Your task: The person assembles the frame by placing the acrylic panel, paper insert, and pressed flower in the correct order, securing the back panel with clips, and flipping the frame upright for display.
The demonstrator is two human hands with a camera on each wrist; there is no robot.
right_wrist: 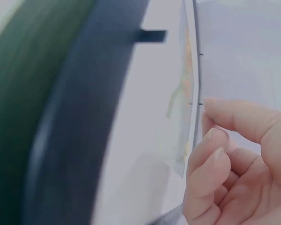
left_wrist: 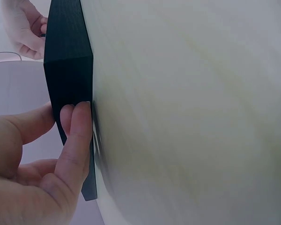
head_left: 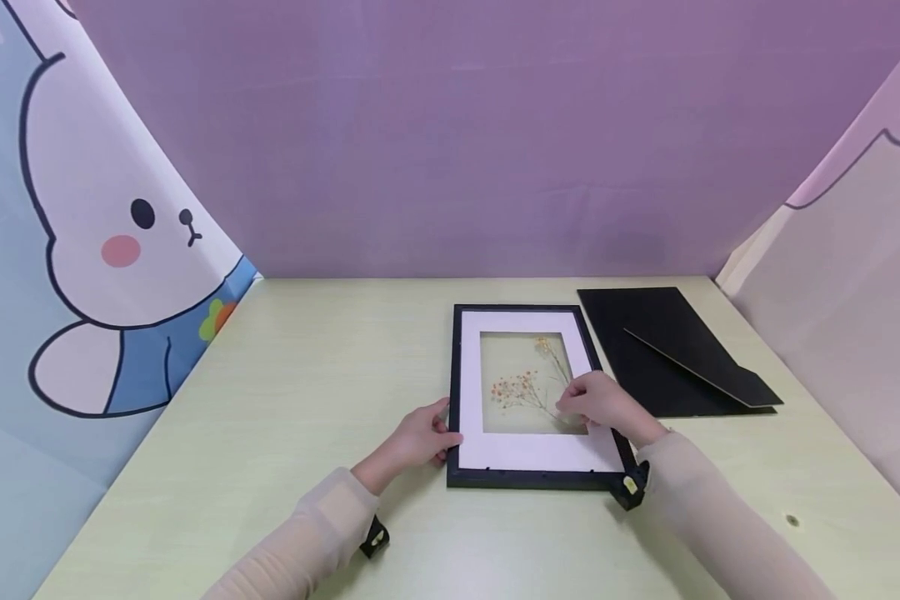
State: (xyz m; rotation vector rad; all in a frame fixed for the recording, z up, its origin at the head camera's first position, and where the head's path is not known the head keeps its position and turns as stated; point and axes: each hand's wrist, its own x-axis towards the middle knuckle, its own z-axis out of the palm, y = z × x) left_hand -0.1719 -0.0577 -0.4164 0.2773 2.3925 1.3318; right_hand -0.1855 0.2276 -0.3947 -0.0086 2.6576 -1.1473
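A black picture frame (head_left: 543, 481) with a white mat (head_left: 540, 454) lies flat on the table. Inside the mat's window are a dried flower sprig with orange-red dots (head_left: 517, 387) and a yellow-orange one (head_left: 549, 348). My left hand (head_left: 422, 435) grips the frame's left side, thumb on top; in the left wrist view its fingers (left_wrist: 75, 140) press the outer edge. Over the window's right part, my right hand (head_left: 600, 404) has its thumb and forefinger together at the dried flower stems, covering the stem ends. The right wrist view shows its other fingers (right_wrist: 208, 173) curled.
To the right of the frame lies a black backing board (head_left: 645, 312) with a hinged stand flap (head_left: 708, 371) tilted up. A purple cloth wall (head_left: 450, 142) closes the back of the pale table (head_left: 330, 358). Printed cloths hang at both sides.
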